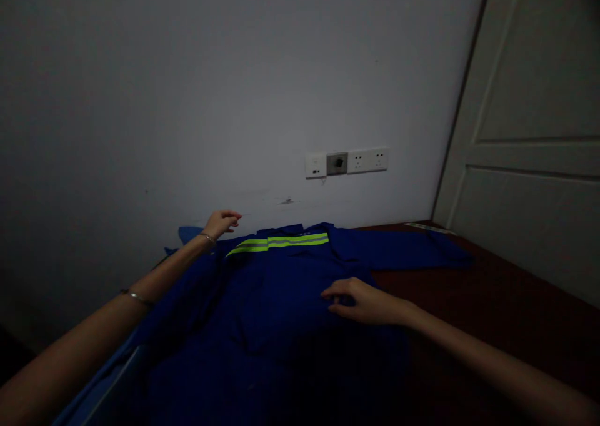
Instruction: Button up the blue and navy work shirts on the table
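Observation:
A dark blue work jacket (290, 295) lies spread out, with a yellow-green and grey reflective band (299, 240) across its upper part. One long sleeve (398, 248) stretches to the right. My left hand (222, 223) is raised over the jacket's upper left side, its fingers loosely bent and nothing visible in them. Over the middle right of the jacket is my right hand (356, 300), with a gap between thumb and fingers and nothing seen in it. Whether its fingertips touch the cloth I cannot tell. Deep shadow hides the jacket's lower part.
The jacket lies on a dark red surface (435, 313) against a pale wall (210, 101). Wall sockets (368, 160) sit above it. A panelled door (539, 120) stands at the right. Lighter blue cloth (112, 385) shows at the lower left.

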`<state>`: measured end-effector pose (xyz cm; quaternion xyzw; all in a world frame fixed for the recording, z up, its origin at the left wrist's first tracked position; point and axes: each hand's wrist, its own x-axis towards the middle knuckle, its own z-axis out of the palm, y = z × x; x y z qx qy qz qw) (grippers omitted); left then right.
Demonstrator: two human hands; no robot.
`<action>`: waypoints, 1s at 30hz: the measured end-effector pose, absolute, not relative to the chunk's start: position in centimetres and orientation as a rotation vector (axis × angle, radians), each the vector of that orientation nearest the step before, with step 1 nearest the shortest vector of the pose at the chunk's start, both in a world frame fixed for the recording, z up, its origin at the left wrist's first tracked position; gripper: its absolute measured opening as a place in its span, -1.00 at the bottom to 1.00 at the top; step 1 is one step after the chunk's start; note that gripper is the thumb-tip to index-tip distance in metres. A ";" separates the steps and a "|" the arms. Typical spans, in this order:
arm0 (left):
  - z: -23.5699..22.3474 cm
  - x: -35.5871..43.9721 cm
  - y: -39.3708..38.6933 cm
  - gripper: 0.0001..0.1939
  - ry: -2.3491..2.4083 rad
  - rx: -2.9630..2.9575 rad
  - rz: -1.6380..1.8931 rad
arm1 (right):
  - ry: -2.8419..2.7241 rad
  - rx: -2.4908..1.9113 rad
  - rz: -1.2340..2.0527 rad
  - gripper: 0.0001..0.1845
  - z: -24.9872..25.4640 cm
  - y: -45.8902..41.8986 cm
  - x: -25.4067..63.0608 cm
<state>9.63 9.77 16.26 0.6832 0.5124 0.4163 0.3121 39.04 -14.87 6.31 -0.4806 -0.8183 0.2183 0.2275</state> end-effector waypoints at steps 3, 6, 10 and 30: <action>14.6 11.6 11.4 -0.80 1.417 1.889 1.072 | -2.293 -1.403 0.545 -0.63 6.1 -15.0 41.1; 13.0 12.7 13.1 -0.76 1.545 2.012 1.019 | -2.319 -1.438 0.500 -0.65 6.3 -14.5 42.3; 11.1 13.0 15.7 -0.77 1.726 2.215 0.851 | -2.336 -1.441 0.424 -0.66 6.7 -12.5 43.0; 2.9 16.2 24.7 -0.76 1.566 2.449 0.545 | -2.202 -1.618 0.226 -0.66 6.1 3.5 42.0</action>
